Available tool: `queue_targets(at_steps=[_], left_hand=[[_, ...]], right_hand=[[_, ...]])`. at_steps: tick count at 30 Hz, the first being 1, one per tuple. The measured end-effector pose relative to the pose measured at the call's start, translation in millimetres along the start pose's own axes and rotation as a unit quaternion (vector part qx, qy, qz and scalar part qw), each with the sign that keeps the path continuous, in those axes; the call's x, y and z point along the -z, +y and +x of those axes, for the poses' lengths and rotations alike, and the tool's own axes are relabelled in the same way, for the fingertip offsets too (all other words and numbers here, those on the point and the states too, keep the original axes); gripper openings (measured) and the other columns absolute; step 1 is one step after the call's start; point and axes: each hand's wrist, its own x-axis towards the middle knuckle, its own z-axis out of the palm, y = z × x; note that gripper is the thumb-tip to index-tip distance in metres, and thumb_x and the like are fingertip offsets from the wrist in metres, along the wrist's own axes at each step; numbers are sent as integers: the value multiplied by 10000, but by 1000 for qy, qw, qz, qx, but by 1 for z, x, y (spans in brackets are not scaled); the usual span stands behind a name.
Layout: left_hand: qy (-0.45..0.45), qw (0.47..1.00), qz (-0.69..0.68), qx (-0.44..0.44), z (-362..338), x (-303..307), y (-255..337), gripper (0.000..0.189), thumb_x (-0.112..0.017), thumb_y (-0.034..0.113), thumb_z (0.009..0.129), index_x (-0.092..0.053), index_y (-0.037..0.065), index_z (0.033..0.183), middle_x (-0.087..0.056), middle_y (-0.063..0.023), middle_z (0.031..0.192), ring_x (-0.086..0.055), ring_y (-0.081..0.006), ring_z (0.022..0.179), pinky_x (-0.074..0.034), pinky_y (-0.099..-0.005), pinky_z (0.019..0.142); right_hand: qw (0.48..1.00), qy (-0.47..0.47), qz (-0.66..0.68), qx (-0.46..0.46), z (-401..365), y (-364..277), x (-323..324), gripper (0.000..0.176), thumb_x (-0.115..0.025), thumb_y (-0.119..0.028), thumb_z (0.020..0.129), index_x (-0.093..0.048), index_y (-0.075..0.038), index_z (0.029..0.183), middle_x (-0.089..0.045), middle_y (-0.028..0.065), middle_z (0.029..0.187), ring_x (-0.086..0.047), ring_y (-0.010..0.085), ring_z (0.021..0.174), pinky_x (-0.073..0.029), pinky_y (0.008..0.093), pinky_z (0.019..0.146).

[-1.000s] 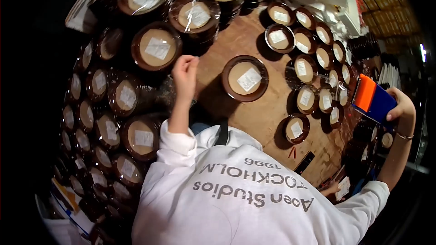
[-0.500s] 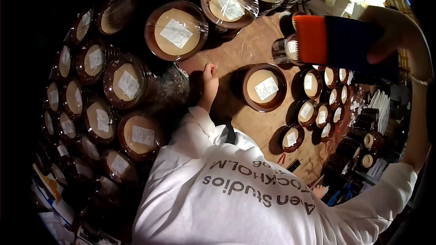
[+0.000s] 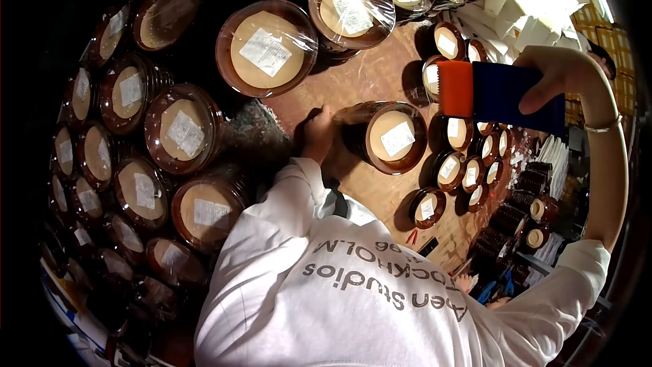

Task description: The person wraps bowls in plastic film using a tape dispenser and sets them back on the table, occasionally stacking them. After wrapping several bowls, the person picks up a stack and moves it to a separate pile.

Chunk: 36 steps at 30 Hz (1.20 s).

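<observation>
My right hand (image 3: 547,78) is raised at the right, its fingers wrapped round a blue and orange tape dispenser (image 3: 455,88) with a toothed edge. The dispenser hides part of the small dishes behind it. My left hand (image 3: 318,129) is low over the brown floor, in shadow, with curled fingers; whether anything is in them I cannot make out. Just right of it stands a stack of brown round dishes (image 3: 414,156) in clear film, topped by a tan disc and a white label (image 3: 397,138). A small gap shows between hand and stack.
Wrapped dish stacks crowd the left (image 3: 183,129) and the top (image 3: 266,47). Smaller labelled dishes (image 3: 448,168) stand at the right, beside a black tool (image 3: 429,247) on the board. Bare toes (image 3: 465,282) show near blue-handled tools (image 3: 485,292). White foam pieces (image 3: 543,10) lie at upper right.
My right hand has come down and left with the tape dispenser. My left hand is slightly lower and nearer the dish stack. The whole view has shifted a little.
</observation>
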Motion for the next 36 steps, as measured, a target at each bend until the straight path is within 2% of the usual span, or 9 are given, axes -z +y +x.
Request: queue_targets(at_steps=[2,12,18,21,22,23,26,27,36], left_hand=[[1,1000,-8,15,-1,-7,8,161,-459,250,821,-472,89,818,-567,-172,690,-546,-376,693,-417,-440,583],[20,997,54,-51,1,-28,0,174,-494,244,787,-460,74,800,-570,-126,600,-577,-327,584,-458,-414,510],[-69,985,116,-109,15,-34,-17,253,-497,283,785,-468,34,747,-554,-200,675,-552,-354,673,-424,-423,605],[-87,989,87,-81,18,-23,-5,254,-472,288,822,-512,40,783,-563,-169,711,-547,-282,676,-428,-366,628],[-59,975,-209,-39,17,-41,-16,295,-447,304,839,-527,24,794,-564,-192,747,-556,-289,694,-429,-356,625],[-28,874,-486,8,14,-58,-27,340,-422,321,856,-542,7,805,-566,-216,784,-564,-296,711,-430,-347,621],[-63,886,-459,23,11,-109,-62,457,-369,413,873,-522,-18,853,-534,-216,773,-529,-265,714,-405,-326,648],[-84,984,-152,26,13,-120,-59,453,-371,404,874,-492,-32,889,-525,-201,773,-510,-257,742,-395,-330,683],[46,919,-378,104,-9,-4,13,426,-378,377,879,-468,-36,928,-522,-207,840,-502,-268,803,-384,-334,712]], right_hand=[[997,-35,41,56,1,7,-3,480,-730,-446,558,-573,6,593,-513,-13,486,-445,52,397,-357,192,371],[995,-71,69,20,-5,14,-11,452,-717,-387,571,-605,35,685,-566,24,556,-517,74,459,-413,183,422],[990,-42,133,15,-9,30,-25,441,-770,-345,547,-595,32,697,-534,-17,547,-452,40,436,-384,182,391],[986,-46,161,8,-13,34,-30,449,-773,-345,540,-599,33,709,-528,-17,544,-450,44,440,-384,185,396],[988,-35,153,8,-12,40,-34,451,-774,-348,536,-599,32,703,-525,-20,540,-447,46,438,-373,182,395],[989,-26,149,7,-13,43,-38,452,-775,-351,532,-598,30,698,-521,-23,536,-443,47,436,-363,179,395],[992,-45,118,-15,-18,40,-40,460,-765,-372,538,-595,31,681,-516,-21,535,-437,48,438,-354,188,408],[992,-43,121,-16,-19,43,-40,460,-765,-372,538,-595,31,681,-516,-21,535,-437,48,438,-354,188,408],[991,58,102,-68,-23,85,-75,647,-716,-445,501,-580,61,881,-588,114,740,-565,184,672,-430,240,642]])
